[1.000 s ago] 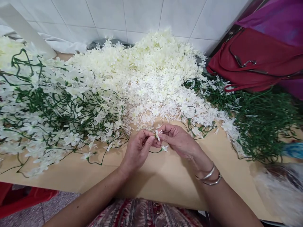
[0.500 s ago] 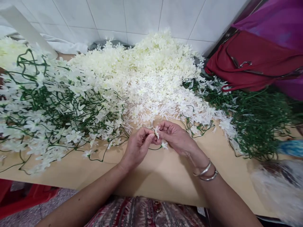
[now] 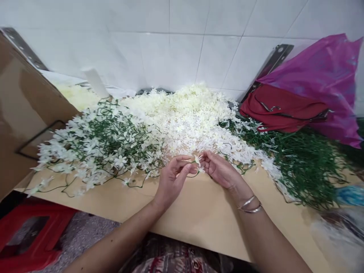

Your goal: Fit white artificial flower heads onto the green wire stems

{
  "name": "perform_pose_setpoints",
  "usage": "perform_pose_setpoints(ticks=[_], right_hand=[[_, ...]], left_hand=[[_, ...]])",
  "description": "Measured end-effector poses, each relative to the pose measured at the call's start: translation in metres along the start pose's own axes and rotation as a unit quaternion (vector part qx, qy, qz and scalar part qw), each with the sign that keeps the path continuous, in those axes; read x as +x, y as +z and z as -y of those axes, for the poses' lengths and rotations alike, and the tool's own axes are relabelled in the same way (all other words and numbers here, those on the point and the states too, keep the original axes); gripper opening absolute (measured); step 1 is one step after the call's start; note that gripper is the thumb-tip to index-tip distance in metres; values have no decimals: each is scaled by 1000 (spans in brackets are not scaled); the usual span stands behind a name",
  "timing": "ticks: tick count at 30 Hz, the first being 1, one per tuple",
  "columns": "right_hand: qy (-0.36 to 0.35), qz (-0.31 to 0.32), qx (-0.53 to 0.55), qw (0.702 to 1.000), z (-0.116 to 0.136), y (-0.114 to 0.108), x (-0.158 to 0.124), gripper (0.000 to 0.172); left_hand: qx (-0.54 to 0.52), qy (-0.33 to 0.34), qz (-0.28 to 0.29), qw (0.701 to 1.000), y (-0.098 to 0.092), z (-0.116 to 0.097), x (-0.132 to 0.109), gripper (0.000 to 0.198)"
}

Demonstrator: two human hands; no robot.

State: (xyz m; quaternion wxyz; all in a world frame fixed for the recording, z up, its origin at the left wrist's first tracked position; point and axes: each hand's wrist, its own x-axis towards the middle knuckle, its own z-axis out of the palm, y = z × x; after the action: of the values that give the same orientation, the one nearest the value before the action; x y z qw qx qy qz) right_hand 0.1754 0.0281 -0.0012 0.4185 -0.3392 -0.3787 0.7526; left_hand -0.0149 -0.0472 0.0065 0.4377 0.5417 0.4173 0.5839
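My left hand (image 3: 174, 180) pinches a thin green artificial flower stem between thumb and forefinger. A white flower (image 3: 197, 160) sits at the stem's tip, and a second white bloom (image 3: 200, 169) hangs just below it. To the right, my right hand (image 3: 220, 170) is close beside the flower with loosely curled fingers that look parted, and I see nothing held in it. Behind both hands spreads a heap of loose white blossoms (image 3: 187, 117). At the left lies a tangle of green stems bearing white flowers (image 3: 113, 144).
A pile of bare green stems (image 3: 307, 163) lies at the right, below a red bag (image 3: 287, 108) and a purple plastic bag (image 3: 315, 72). A cardboard box (image 3: 28, 110) stands left on the tan tabletop (image 3: 199, 216). A red stool (image 3: 42, 235) is on the floor.
My right hand has come off the flower and shifted slightly right, its fingers loosened. My left hand still pinches the stem. The view has tilted up, showing more wall and the box.
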Motion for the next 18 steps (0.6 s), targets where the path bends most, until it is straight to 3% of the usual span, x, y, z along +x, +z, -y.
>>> perform_pose_setpoints(ticks=[3,4,6,8,10,13,15,18], right_hand=[[4,-5,-13,1000,-1,-2,0,34],[7,0,-18,1000,-2,-3,1,34],[5,12,-26,1000,-2,-3,1,34],[-1,25,-33,999,-3,-2,0,34],[-11,34,-40,999,-3,-1,0,35],[-33,63,-63,995,-4,1,-1,38],[-37,65,-65,995,-4,0,0,41],[-38,68,-68,995,-5,-2,0,46]], left_hand=[[119,117,-69,984,-19,-41,19,23],[181,162,-133,961,-30,-55,29,21],[313,239,-243,887,-55,-81,47,32],[414,267,-297,818,-76,-95,57,48],[448,292,-326,779,-82,-96,55,51],[456,359,-270,768,-63,-77,33,46],[451,370,-171,795,-40,-55,15,42],[440,330,-8,835,-9,-21,-5,45]])
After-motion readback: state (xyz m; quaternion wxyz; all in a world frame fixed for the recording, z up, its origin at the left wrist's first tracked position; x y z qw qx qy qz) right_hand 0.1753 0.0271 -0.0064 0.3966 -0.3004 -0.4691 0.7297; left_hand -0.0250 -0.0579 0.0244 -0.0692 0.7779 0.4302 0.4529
